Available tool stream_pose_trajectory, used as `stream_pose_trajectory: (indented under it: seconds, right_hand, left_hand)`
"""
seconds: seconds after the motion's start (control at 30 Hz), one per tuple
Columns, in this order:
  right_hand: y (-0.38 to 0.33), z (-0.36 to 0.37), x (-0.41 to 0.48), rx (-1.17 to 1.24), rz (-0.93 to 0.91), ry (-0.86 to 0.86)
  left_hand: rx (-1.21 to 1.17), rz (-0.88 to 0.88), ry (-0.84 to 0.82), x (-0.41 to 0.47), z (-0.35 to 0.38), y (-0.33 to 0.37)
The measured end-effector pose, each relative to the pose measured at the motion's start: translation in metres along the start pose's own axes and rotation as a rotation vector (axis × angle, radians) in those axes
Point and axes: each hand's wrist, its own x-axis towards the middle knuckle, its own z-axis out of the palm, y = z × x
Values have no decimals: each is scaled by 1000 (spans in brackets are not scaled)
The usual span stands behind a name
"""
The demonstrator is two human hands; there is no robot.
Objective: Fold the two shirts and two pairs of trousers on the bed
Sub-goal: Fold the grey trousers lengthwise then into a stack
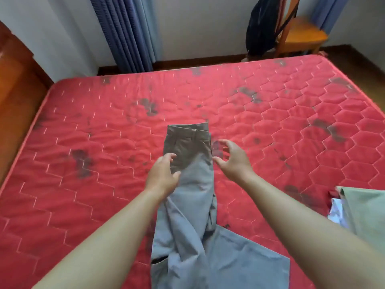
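Head view: I looked down over both forearms at a red quilted mattress [104, 126] with dark stains.
Trousers: a grey pair [191, 205] lay lengthwise down the middle of the bed, waistband at the far end, legs running back toward me and spreading wide at the near edge; the cloth was creased and partly doubled over itself.
Left hand: my left hand [164, 176] hung over the left side of the trousers just below the waistband, fingers [171, 157] loosely curled and parted, gripping nothing; I could not tell whether the tips touched the cloth.
Right hand: my right hand [233, 159] was at the right edge of the trousers, palm turned inward, fingers [224, 142] spread and bent, holding nothing.
Other clothes: a pale green garment [366, 213] sat at the right edge of the bed, with a white and blue piece [336, 211] showing beside it.
Room: blue curtains [127, 32] hung behind the bed, and a wooden chair [302, 32] with dark cloth [262, 26] draped on it stood in the far corner.
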Motion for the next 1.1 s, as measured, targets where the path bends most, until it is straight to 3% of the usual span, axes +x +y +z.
stream_pose_trajectory:
  seconds: [0.1, 0.27, 0.4, 0.53, 0.63, 0.8, 0.87, 0.97, 1.1]
  right_hand:
    - [68, 62, -31, -44, 81, -106]
    - [143, 136, -100, -80, 270, -177]
    - [163, 177, -135, -9, 424, -183]
    - [164, 199, -153, 183, 454, -142]
    - [155, 196, -152, 230, 413, -117]
    - [131, 162, -114, 269, 261, 264]
    - [131, 157, -103, 171, 265, 184]
    - [151, 165, -113, 30, 425, -46]
    - [170, 175, -134, 108, 533, -80]
  left_hand:
    - [55, -83, -112, -20, 68, -53]
    - [135, -373, -221, -73, 145, -98]
    - [105, -489, -183, -102, 178, -119]
    - [-76, -445, -96, -112, 188, -137]
    - [-118, -311, -22, -110, 177, -139]
    - [-251, -133, 219, -83, 137, -127]
    - [-204, -202, 185, -77, 130, -129]
    - [-200, -364, 109, -91, 134, -136]
    - [-146, -271, 50, -134, 154, -142]
